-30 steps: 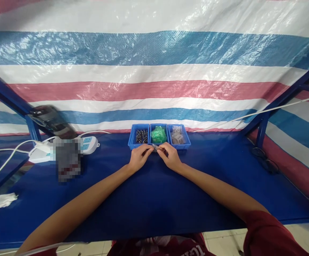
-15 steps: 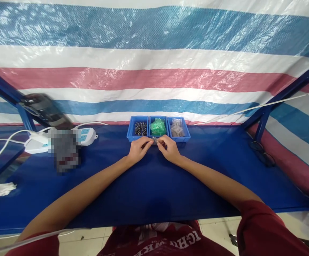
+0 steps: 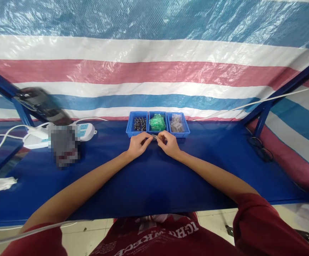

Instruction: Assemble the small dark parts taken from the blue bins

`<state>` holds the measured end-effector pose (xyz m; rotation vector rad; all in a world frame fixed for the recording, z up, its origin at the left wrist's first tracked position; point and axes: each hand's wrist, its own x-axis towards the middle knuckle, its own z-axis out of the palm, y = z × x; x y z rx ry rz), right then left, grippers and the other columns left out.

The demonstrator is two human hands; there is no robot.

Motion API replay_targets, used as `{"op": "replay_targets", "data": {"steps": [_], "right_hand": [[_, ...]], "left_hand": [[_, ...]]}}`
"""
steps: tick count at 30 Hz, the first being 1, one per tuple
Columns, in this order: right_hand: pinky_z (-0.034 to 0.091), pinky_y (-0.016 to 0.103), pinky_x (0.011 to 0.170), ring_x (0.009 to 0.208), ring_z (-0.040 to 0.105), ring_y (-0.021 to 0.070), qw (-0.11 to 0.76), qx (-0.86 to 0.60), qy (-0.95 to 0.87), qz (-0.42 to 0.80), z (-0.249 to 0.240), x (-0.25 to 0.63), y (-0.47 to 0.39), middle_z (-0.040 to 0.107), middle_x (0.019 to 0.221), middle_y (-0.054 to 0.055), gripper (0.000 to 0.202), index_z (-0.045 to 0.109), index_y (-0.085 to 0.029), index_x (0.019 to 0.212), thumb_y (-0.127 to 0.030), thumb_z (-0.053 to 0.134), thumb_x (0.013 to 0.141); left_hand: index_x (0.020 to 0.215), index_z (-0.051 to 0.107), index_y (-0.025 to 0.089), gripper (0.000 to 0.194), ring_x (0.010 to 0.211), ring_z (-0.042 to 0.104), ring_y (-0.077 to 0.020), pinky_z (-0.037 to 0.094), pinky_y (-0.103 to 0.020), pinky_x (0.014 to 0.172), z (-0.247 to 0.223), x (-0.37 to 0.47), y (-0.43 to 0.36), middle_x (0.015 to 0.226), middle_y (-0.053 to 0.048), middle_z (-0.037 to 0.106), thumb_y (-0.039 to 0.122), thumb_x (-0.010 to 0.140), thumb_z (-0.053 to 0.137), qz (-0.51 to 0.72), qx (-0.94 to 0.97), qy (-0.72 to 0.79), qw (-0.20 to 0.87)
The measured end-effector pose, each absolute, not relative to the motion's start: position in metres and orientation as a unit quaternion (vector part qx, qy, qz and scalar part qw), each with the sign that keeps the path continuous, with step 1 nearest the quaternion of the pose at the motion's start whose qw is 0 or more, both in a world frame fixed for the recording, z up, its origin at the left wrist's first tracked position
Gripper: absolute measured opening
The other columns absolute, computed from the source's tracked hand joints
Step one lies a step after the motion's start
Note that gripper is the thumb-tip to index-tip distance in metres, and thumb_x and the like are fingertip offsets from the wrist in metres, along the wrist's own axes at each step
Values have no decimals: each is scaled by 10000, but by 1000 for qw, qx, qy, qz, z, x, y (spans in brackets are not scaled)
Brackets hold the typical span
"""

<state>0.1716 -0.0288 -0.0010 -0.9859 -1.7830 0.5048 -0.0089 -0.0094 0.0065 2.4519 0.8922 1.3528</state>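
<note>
A small clear plastic bag, too tiny to make out well, is stretched between my two hands. My left hand pinches its left end between thumb and finger, and my right hand pinches the other end. Just beyond them stand three blue bins in a row. Small dark metallic parts fill the left bin. Green plastic packaging lies in the middle bin. Clear plastic bags are in the right bin.
On the left of the blue table lie a white power strip, a blurred-out dark object and crumpled white tissue. A dark bottle leans behind them. Glasses rest at the right. A striped sheet hangs behind.
The view has tilted slightly, so the table and bins appear a little higher. Both hands keep their pinch on the small bag, with hardly any movement.
</note>
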Motion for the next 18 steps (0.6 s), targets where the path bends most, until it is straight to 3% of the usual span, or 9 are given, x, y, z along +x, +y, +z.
{"op": "replay_targets", "data": {"steps": [8, 13, 18], "right_hand": [[383, 239, 566, 574, 433, 113, 493, -409, -738, 211, -4, 170, -26, 469, 673, -13, 46, 457, -189, 718, -170, 484, 750], [381, 236, 560, 565, 435, 110, 491, -409, -739, 212, -6, 170, -26, 475, 668, -15, 37, 471, -187, 731, -180, 491, 760], [394, 240, 557, 562, 452, 115, 494, -406, -742, 204, -5, 169, -27, 497, 673, -6, 35, 506, -183, 790, -216, 502, 800]], "left_hand": [[971, 618, 167, 182, 585, 523, -88, 441, -216, 569, 3, -10, -6, 877, -45, 658, 293, 897, 510, 418, 849, 298, 126], [939, 622, 166, 162, 801, 607, -135, 486, -247, 717, 4, -9, -6, 893, -53, 656, 264, 903, 499, 415, 855, 279, 135], [920, 625, 162, 160, 796, 621, -138, 499, -258, 733, 4, -10, -6, 862, -51, 663, 252, 904, 493, 422, 853, 279, 131]]}}
